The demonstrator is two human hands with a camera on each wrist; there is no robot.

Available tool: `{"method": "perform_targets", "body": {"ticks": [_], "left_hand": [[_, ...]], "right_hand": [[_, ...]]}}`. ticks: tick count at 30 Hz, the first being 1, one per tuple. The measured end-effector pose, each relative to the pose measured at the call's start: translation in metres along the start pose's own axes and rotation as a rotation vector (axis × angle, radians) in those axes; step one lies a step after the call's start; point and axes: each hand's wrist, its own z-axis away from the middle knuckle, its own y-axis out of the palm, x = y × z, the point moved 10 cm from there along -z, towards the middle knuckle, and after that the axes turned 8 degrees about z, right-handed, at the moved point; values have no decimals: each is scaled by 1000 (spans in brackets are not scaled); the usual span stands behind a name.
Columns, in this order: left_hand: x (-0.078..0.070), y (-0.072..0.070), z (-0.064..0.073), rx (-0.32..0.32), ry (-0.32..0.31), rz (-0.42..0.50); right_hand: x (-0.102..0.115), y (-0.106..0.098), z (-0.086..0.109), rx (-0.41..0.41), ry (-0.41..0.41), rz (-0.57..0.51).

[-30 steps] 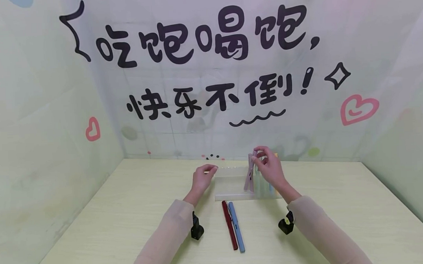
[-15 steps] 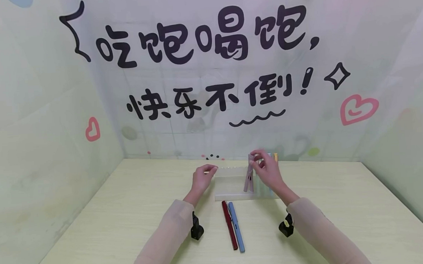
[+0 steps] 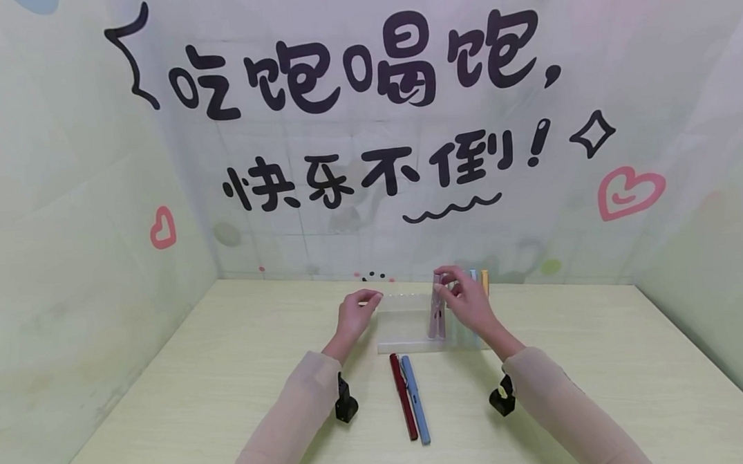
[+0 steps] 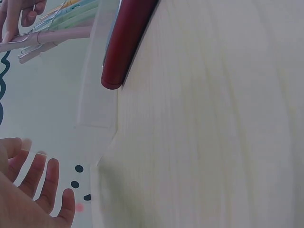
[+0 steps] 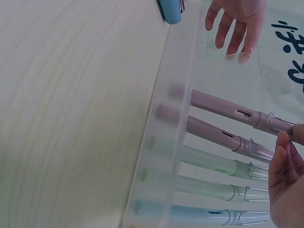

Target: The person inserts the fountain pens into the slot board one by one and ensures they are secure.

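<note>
A clear plastic pen rack (image 3: 407,346) stands towards the back of the table. At its upper left corner, my left hand (image 3: 358,312) pinches the rack's edge between thumb and forefinger, the other fingers loosely spread. My right hand (image 3: 468,300) pinches a purple fountain pen (image 5: 228,108) by its cap near the clip. That pen stands nearly upright, its lower end behind the rack's frosted front ledge (image 5: 175,71). Right beside it is a second purple pen (image 5: 213,133). Two green pens (image 5: 209,160) and a light blue pen (image 5: 199,214) follow in a row.
An orange pen (image 3: 485,277) stands at the rack's right end, partly covered by my right hand. In front of the rack, a red pen (image 3: 403,397) and a blue pen (image 3: 415,399) lie side by side on the table. A printed backdrop (image 3: 323,255) rises behind.
My right hand has shifted left and slightly down, bringing the purple pen from a rightward lean to nearly upright beside the other purple pen. My left hand stays at the rack's corner.
</note>
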Motion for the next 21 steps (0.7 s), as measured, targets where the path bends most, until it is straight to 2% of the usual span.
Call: {"method": "perform_targets", "body": {"ticks": [4,13,21], "left_hand": [[1,1,0,1,-11,-1],[-1,1,0,2,15,8],[-1,0,-1,2,14,12]], "right_hand": [[-3,3,0,20,7,-6],[-8,9,-2,55,37,-25],[-8,9,-5,47,67,60]]}}
